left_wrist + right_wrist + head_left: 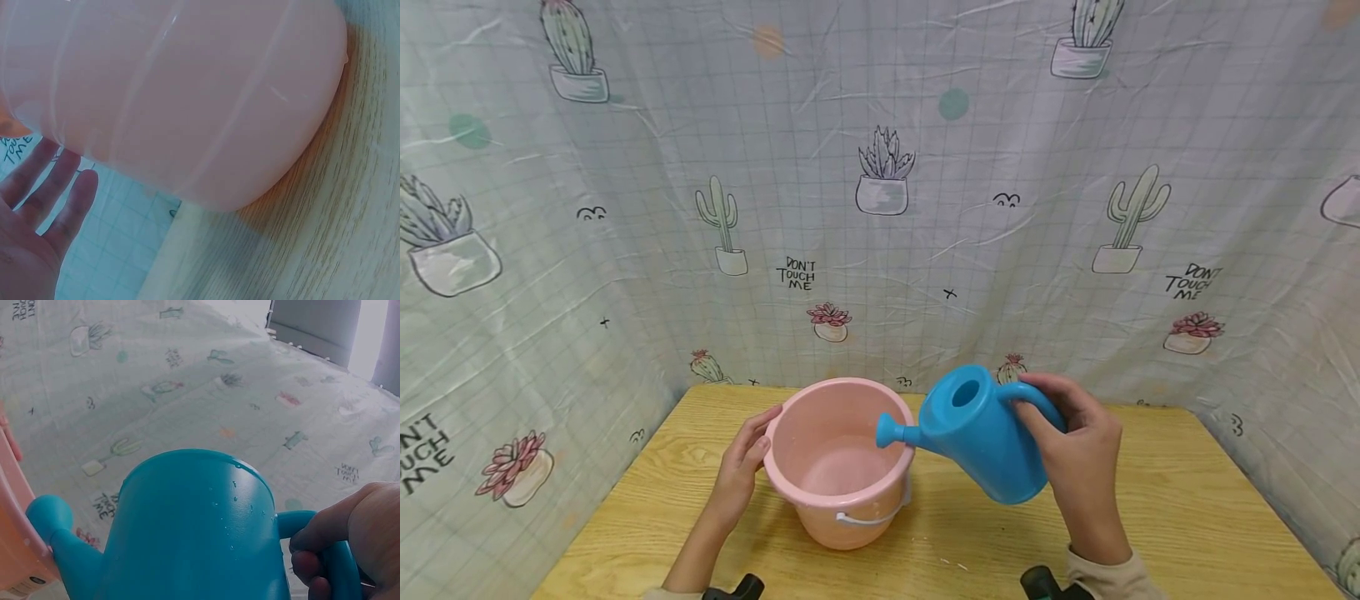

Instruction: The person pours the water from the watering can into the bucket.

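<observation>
A light blue watering can point(985, 433) is held in the air by its looped handle, tilted toward the left. My right hand point(1081, 450) grips that handle, with fingers curled round it in the right wrist view. The can's spout ends in a wide rose point(889, 431) over the right rim of a pink bucket point(842, 502). The bucket stands upright on the table. My left hand point(739, 475) touches the bucket's left rim; in the left wrist view its fingers point(69, 206) are fairly straight beside the bucket wall. Water drops point(234, 499) cling to the can's side.
The wooden table point(1187, 500) has a few small wet spots right of the bucket. A white bail handle point(872, 521) hangs at the bucket's front. A cactus-print curtain point(970, 233) encloses the table's back and sides.
</observation>
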The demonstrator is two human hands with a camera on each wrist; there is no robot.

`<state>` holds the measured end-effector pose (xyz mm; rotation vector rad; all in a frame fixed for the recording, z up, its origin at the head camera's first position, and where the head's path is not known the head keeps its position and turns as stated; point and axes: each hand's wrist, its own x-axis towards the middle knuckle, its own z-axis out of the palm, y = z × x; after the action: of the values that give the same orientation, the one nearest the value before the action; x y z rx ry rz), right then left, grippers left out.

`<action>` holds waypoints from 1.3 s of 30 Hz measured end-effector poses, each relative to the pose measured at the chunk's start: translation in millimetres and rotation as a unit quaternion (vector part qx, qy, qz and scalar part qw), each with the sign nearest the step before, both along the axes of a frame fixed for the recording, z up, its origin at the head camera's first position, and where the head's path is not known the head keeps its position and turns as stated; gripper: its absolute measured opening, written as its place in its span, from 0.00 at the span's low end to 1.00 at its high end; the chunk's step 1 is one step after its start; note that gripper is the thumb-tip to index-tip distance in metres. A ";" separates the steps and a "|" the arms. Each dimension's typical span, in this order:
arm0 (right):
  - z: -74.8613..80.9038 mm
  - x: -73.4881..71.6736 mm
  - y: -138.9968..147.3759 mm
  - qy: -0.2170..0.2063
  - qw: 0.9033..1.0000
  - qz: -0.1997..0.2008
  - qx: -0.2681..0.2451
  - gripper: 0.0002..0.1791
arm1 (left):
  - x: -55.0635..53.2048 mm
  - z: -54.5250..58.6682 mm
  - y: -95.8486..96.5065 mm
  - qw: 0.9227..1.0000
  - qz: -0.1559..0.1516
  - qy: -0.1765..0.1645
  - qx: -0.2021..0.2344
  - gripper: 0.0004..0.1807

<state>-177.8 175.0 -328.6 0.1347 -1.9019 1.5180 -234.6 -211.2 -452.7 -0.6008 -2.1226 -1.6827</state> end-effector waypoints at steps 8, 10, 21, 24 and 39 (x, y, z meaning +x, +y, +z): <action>-0.7 -0.3 -0.2 0.001 1.000 -0.003 0.004 0.15 | 0.3 -0.9 -0.6 1.000 -0.002 -0.001 0.000 0.24; -0.5 -0.3 -0.4 0.000 1.000 -0.005 0.006 0.15 | 0.4 -1.0 -0.7 1.000 -0.001 0.000 0.000 0.24; 0.4 -0.3 -0.8 0.005 1.000 -0.005 0.007 0.15 | -1.2 0.0 0.1 1.000 -0.005 0.000 0.004 0.24; -0.2 -0.7 -0.6 0.006 1.000 -0.004 0.005 0.15 | -1.2 0.2 0.6 1.000 -0.002 -0.002 0.004 0.24; -0.1 0.0 -1.6 0.009 1.000 0.003 0.000 0.15 | -0.8 -1.6 0.6 1.000 0.000 -0.002 0.003 0.24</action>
<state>-177.8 173.4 -328.7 0.1529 -1.8894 1.5151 -235.4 -210.7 -454.3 -0.5960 -2.1188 -1.6905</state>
